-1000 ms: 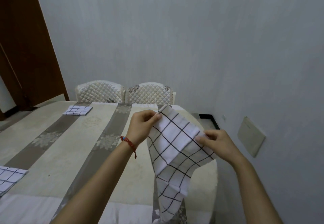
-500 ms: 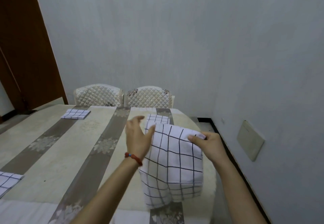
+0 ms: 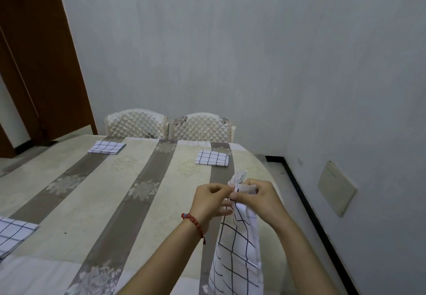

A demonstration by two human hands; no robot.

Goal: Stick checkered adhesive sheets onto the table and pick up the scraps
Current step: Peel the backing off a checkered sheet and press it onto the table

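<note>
A white checkered sheet [image 3: 237,253] with thin black lines hangs bunched and narrow above the table's near right corner. Both hands pinch its top end close together: my left hand [image 3: 211,200], with a red bead bracelet on the wrist, and my right hand [image 3: 259,199]. A crumpled tip of the sheet sticks up between the fingers. Three other folded checkered sheets lie flat on the striped table [image 3: 76,214]: one far left [image 3: 106,147], one far right [image 3: 212,158], one at the near left edge [image 3: 13,234].
Two quilted cream chairs [image 3: 136,123] [image 3: 202,127] stand at the table's far end. A grey wall runs close along the right, with a beige panel [image 3: 336,188] low on it. A brown door [image 3: 39,59] is at the left.
The sheet was spread wide between my hands; now it is gathered into a narrow hanging bundle. My hands have come together at its top. The far right folded sheet is now fully in sight.
</note>
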